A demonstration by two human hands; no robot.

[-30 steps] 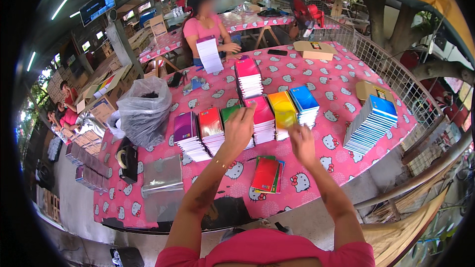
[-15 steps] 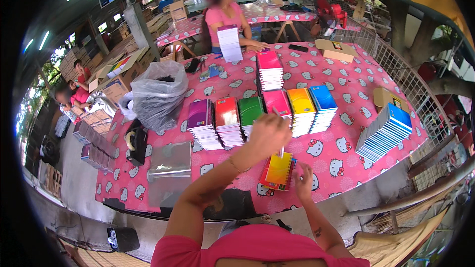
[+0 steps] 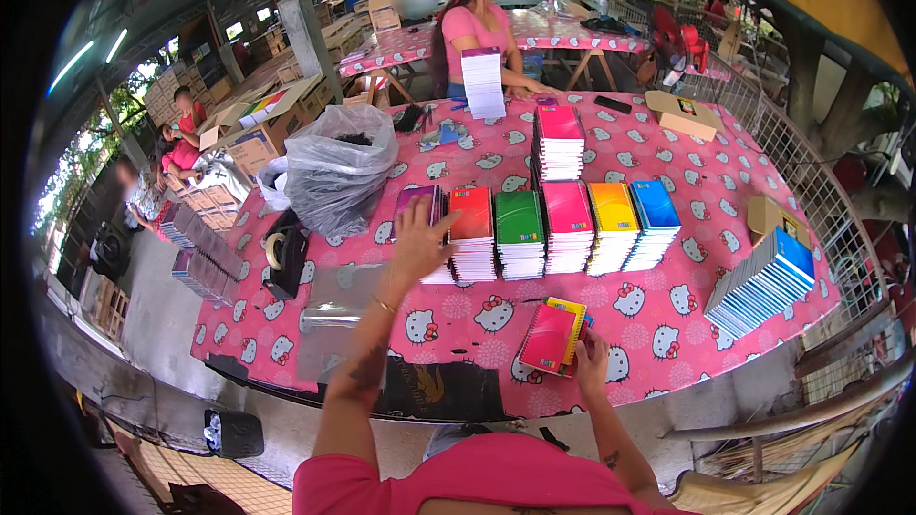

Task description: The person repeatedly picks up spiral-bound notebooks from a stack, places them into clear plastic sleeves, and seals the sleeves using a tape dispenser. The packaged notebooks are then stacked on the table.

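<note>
The left hand (image 3: 420, 246) spreads its fingers over the purple notebooks (image 3: 431, 195). Just left of the right hand (image 3: 592, 355) lies a small notebook pile (image 3: 546, 335); whether it pinches the edge, I cannot tell. Steadying that edge should keep the covers square.

A small fanned pile of notebooks (image 3: 553, 337) is topped by a pink notebook (image 3: 545, 336), with a yellow notebook (image 3: 578, 313) partly covered beneath. Behind it, six notebook stacks (image 3: 518, 219) are lined up: purple, red, green, pink, yellow, blue.
</note>
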